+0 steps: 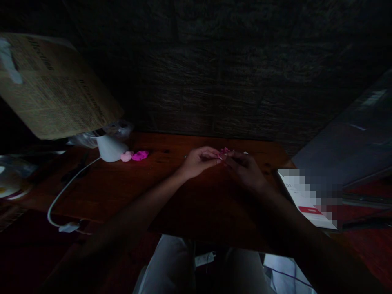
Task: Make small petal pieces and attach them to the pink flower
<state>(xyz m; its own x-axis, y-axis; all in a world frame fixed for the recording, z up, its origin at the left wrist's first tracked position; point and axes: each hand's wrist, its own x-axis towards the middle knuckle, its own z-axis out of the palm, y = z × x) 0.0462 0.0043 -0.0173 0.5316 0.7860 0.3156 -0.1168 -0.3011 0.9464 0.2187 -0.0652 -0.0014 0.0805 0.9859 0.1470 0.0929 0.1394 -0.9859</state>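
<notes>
Over the wooden table, my left hand (pixel 200 161) and my right hand (pixel 245 168) meet at the fingertips. Between them they pinch a small pink piece (pixel 219 156), partly hidden by the fingers; what it is made of is too dark to make out. Just behind the fingertips shows more pink, crumpled-looking material (pixel 226 150). To the left, at the foot of the lamp, lie a bright pink lump (pixel 140 155) and a pale pink lump (pixel 126 156), touching each other.
A lamp with a printed shade (pixel 61 87) and white base (pixel 112 149) stands on the table (pixel 171 196) at left, its cable (pixel 56 200) hanging over the front edge. Dark scissors (pixel 75 171) lie near the cable. At right is a white box or booklet (pixel 301 200). A dark wall (pixel 199 81) rises behind.
</notes>
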